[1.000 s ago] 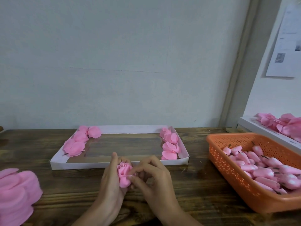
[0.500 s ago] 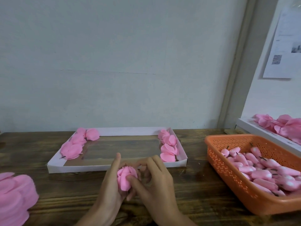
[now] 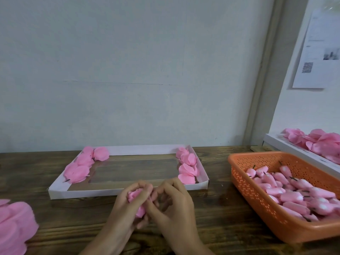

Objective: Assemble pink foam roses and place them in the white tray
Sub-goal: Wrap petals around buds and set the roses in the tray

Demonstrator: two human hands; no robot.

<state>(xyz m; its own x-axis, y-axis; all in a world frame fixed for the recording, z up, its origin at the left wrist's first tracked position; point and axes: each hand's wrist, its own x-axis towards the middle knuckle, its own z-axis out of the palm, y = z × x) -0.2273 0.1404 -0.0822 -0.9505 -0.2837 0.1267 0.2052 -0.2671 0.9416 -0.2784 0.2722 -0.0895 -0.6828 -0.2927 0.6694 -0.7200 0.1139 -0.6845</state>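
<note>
The rose (image 3: 137,201) is soft matte pink foam, its thin petals wrapped in a rounded, loosely layered head. It sits just in front of the tray (image 3: 128,193), above the table (image 3: 211,218), held between both hands. The left hand (image 3: 125,210) has its fingers curled over the top and side of the rose and hides most of it. The right hand (image 3: 174,205) presses against the left, its curled fingers and thumb pinching the rose's right edge.

The tray is shallow, rectangular white card with low folded walls. Its floor looks like a glossy pane showing brown wood tone. Inside it, flat-lying roses (image 3: 81,166) line the left end, short dark stems poking out, and more line the right end. The middle is bare.

The table is dark, streaky-grained wood with a slight sheen. Right of the tray stands an orange plastic basket (image 3: 257,199) with perforated walls, heaped with tapered pink buds (image 3: 287,190) on dark stems. Behind the basket, right of the tray, a second tray (image 3: 294,150) holds crumpled pink foam. Left of the tray, at the frame's edge, lies a blurred stack of round petals (image 3: 14,225). Behind the tray rises a pale matte wall (image 3: 128,70), and far right hangs a printed sheet (image 3: 320,52)
</note>
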